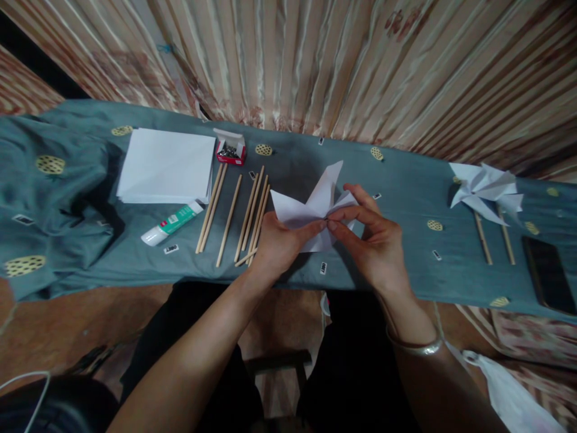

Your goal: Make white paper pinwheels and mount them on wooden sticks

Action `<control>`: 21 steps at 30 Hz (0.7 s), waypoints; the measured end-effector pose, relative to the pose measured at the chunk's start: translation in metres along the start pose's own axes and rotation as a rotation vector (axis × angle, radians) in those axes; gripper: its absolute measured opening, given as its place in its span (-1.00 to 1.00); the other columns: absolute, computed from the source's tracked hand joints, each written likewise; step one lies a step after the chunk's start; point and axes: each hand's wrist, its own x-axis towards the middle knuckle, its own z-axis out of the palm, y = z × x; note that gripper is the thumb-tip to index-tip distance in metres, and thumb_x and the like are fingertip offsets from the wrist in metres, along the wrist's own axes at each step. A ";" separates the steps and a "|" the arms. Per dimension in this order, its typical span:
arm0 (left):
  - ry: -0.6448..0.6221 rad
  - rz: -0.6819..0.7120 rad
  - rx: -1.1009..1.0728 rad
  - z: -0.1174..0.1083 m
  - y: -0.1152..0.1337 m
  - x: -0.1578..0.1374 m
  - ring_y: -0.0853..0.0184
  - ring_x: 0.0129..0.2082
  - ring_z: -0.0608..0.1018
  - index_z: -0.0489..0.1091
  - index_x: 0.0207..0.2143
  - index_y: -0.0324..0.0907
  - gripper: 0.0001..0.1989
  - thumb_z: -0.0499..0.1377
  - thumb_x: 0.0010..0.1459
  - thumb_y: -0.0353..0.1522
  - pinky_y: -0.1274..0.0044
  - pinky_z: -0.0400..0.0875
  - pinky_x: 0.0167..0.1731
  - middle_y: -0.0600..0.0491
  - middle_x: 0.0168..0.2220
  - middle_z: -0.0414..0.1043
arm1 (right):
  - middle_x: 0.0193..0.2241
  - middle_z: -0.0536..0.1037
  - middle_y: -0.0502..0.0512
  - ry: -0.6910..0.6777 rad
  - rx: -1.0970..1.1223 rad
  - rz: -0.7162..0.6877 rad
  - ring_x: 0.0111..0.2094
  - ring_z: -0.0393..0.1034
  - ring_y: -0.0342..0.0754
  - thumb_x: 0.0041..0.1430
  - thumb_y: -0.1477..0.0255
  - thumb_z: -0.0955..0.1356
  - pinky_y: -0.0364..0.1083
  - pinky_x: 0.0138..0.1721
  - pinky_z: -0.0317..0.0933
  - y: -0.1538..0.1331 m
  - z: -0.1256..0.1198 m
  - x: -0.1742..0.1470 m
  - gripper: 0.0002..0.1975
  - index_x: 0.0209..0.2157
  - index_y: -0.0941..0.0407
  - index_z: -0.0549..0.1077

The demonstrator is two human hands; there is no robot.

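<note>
A white paper pinwheel (300, 211) is held up over the cloth-covered table, its folded blades spreading outward. My left hand (282, 243) is closed on its left side, the thumb pressed near the centre and the other fingers hidden beneath the paper. On the other side, my right hand (376, 240) pinches the pinwheel close to its middle with thumb and forefinger. The two thumb tips almost meet at the centre. Whether a pin sits between them is too small to tell. Several wooden sticks (229, 219) lie just left of my left hand.
At the left are a stack of white paper (166, 165), a glue tube (172, 223) and a small open red box (231, 148) of metal pins. To the right lie finished-looking pinwheels (484, 187) on sticks and a dark phone (549, 273). A pleated curtain (288, 66) hangs behind the table.
</note>
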 end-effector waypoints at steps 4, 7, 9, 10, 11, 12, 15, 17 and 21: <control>0.001 -0.014 0.003 0.000 0.001 -0.001 0.28 -0.44 0.60 0.56 -0.46 -0.26 -0.74 0.46 -0.24 -0.32 0.48 0.52 -0.38 0.01 -0.43 0.62 | 0.08 0.54 0.00 -0.007 0.031 0.014 0.30 0.20 0.13 0.09 0.41 0.46 0.31 0.34 -0.06 0.002 0.000 0.000 -0.98 -0.38 0.00 0.59; 0.003 -0.012 -0.003 0.000 0.002 -0.002 0.28 -0.43 0.61 0.56 -0.45 -0.26 -0.73 0.46 -0.25 -0.32 0.47 0.53 -0.38 0.01 -0.43 0.62 | 0.09 0.53 0.05 0.010 0.035 0.015 0.30 0.21 0.13 0.09 0.39 0.47 0.31 0.33 -0.04 0.002 0.001 -0.001 -0.97 -0.36 0.01 0.58; -0.002 -0.013 -0.010 0.000 0.002 -0.002 0.28 -0.44 0.61 0.56 -0.46 -0.26 -0.73 0.46 -0.25 -0.32 0.47 0.52 -0.38 0.01 -0.44 0.62 | 0.12 0.50 0.08 0.025 0.020 0.001 0.29 0.21 0.14 0.09 0.38 0.47 0.30 0.32 0.00 0.002 0.000 -0.002 -0.93 -0.34 0.03 0.57; -0.002 -0.014 -0.014 0.000 0.002 -0.002 0.28 -0.44 0.61 0.56 -0.46 -0.26 -0.74 0.46 -0.25 -0.32 0.47 0.53 -0.38 0.00 -0.44 0.62 | 0.15 0.47 0.10 0.037 0.003 -0.008 0.29 0.21 0.15 0.09 0.38 0.47 0.30 0.32 0.00 0.001 0.000 -0.002 -0.90 -0.31 0.03 0.56; -0.001 -0.017 -0.019 0.000 0.002 -0.002 0.27 -0.44 0.61 0.56 -0.47 -0.25 -0.74 0.46 -0.25 -0.33 0.46 0.53 -0.37 0.00 -0.43 0.62 | 0.19 0.44 0.11 0.052 -0.017 -0.019 0.29 0.21 0.16 0.08 0.37 0.48 0.30 0.31 0.00 0.001 0.000 -0.002 -0.86 -0.28 0.04 0.55; 0.000 -0.022 -0.023 0.000 0.002 -0.002 0.27 -0.43 0.62 0.56 -0.46 -0.25 -0.74 0.46 -0.25 -0.33 0.46 0.53 -0.37 0.00 -0.43 0.62 | 0.21 0.40 0.13 0.067 -0.037 -0.031 0.29 0.21 0.16 0.07 0.37 0.49 0.31 0.31 0.00 0.002 0.000 -0.003 -0.81 -0.24 0.04 0.54; 0.008 -0.028 -0.029 0.000 0.003 -0.002 0.25 -0.43 0.62 0.56 -0.47 -0.24 -0.75 0.47 -0.26 -0.34 0.46 0.53 -0.38 0.00 -0.43 0.62 | 0.24 0.35 0.14 0.089 -0.053 -0.056 0.30 0.20 0.17 0.04 0.37 0.50 0.30 0.31 0.02 0.004 0.000 -0.003 -0.69 -0.14 0.02 0.50; 0.010 -0.021 -0.023 0.000 0.003 -0.002 0.25 -0.43 0.63 0.56 -0.47 -0.24 -0.75 0.47 -0.26 -0.35 0.47 0.53 -0.39 0.00 -0.44 0.62 | 0.20 0.39 0.13 0.068 -0.021 -0.056 0.27 0.24 0.15 0.04 0.37 0.50 0.28 0.29 0.07 0.006 0.000 -0.002 -0.66 -0.11 0.01 0.49; 0.012 -0.017 -0.014 0.000 0.002 -0.001 0.24 -0.42 0.63 0.56 -0.47 -0.24 -0.75 0.47 -0.27 -0.34 0.47 0.54 -0.38 0.01 -0.44 0.62 | 0.15 0.46 0.10 0.034 0.015 -0.040 0.22 0.31 0.12 0.07 0.37 0.48 0.24 0.26 0.14 0.009 0.001 -0.002 -0.74 -0.16 0.01 0.51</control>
